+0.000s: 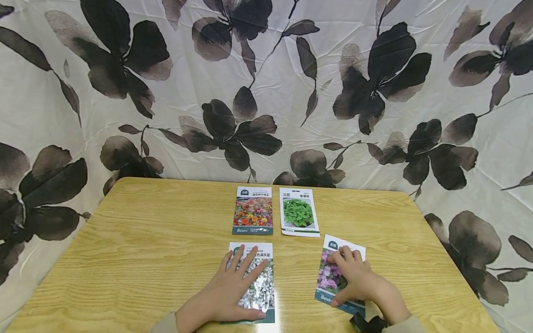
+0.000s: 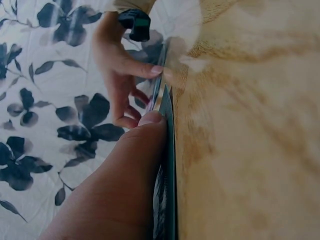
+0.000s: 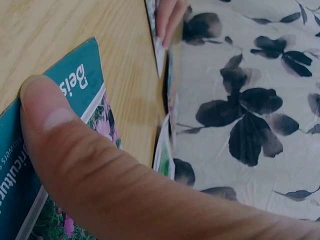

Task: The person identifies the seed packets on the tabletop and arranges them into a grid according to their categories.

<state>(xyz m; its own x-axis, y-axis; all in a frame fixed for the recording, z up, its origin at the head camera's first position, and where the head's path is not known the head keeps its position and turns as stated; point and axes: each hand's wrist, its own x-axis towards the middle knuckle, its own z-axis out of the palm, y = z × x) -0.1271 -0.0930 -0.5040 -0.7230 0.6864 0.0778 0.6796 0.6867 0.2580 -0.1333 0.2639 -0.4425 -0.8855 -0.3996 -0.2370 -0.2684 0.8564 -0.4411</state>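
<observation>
My left hand [image 1: 229, 289] lies with spread fingers on a seed packet [image 1: 268, 282] picturing small white flowers. In the left wrist view its thumb [image 2: 137, 155] rests along that packet's dark green edge. Toward the right, my right hand [image 1: 360, 277] is on a seed packet [image 1: 326, 279] with pink-purple flowers, which sits slightly rotated. Its fingers are bent over the upper part, and the thumb [image 3: 50, 107] presses on the green lower band near the edge. Parts of both packets are covered by the hands.
Behind them on the wooden table [image 1: 166, 245] lie a mixed wildflower packet [image 1: 252, 211] and a green-leaf packet [image 1: 298, 212], side by side. A floral cloth [image 1: 291, 92] hangs at the table's far edge. A black device [image 1: 368, 323] is worn at the right wrist.
</observation>
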